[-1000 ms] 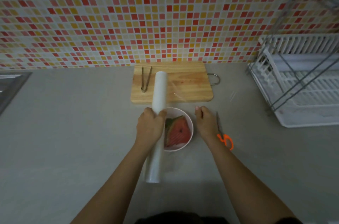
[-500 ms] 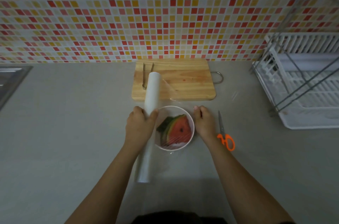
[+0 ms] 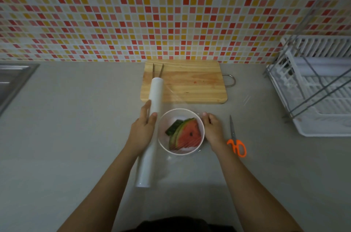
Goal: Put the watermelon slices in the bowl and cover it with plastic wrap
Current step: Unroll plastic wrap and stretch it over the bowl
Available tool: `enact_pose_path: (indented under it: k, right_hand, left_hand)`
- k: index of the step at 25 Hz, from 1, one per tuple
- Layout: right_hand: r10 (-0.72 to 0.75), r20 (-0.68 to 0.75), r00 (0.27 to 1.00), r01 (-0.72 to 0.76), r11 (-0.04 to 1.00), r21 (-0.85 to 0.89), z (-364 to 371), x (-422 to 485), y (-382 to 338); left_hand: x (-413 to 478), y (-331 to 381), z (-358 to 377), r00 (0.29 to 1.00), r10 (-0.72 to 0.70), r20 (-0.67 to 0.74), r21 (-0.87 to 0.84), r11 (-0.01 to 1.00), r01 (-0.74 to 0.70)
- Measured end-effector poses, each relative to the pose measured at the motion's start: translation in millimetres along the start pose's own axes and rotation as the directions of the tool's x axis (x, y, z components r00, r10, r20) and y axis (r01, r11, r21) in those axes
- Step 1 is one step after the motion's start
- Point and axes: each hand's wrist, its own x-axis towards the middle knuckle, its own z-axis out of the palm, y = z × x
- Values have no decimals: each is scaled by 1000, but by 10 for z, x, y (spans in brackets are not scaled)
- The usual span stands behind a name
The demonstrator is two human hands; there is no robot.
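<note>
A white bowl (image 3: 164, 124) stands on the grey counter and holds several watermelon slices (image 3: 187, 134), red flesh up, green rinds to the left. Clear plastic wrap (image 3: 175, 93) stretches from a long white roll (image 3: 152, 133) rightward over the bowl. My left hand (image 3: 142, 131) grips the middle of the roll, just left of the bowl. My right hand (image 3: 213, 129) rests against the bowl's right side, pinning the wrap's free edge down there.
A wooden cutting board (image 3: 190, 81) with metal tongs (image 3: 157, 70) lies behind the bowl. Orange-handled scissors (image 3: 236, 142) lie right of my right hand. A white dish rack (image 3: 319, 87) fills the right side; a sink edge (image 3: 13, 80) shows far left.
My left hand has moved the roll leftward off the bowl, drawing more wrap across it. The right hand has stayed at the bowl's right side.
</note>
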Motion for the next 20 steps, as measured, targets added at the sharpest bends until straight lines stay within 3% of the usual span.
enact_pose_path:
  k: [2, 5, 7, 10, 17, 20]
  right_hand:
    - [38, -17, 999, -36, 992, 120, 50, -7, 14]
    - [-37, -88, 995, 63, 949, 310, 69, -57, -11]
    - [-100, -105, 989, 130, 935, 331, 64, -79, -9]
    - [-91, -34, 995, 98, 931, 351, 71, -92, 29]
    - [-32, -10, 999, 33, 979, 201, 50, -53, 19]
    - [-45, 78, 996, 39, 996, 84, -30, 6, -3]
  left_hand:
    - [16, -53, -27, 1000, -16, 27, -59, 998, 18]
    - [20, -83, -20, 999, -11, 36, -113, 993, 15]
    - [30, -81, -9, 999, -14, 32, -126, 992, 18]
    - [39, -92, 2, 999, -23, 32, -133, 991, 27]
    - [34, -101, 26, 999, -43, 11, -161, 986, 45]
    - [35, -108, 27, 999, -51, 5, -168, 985, 51]
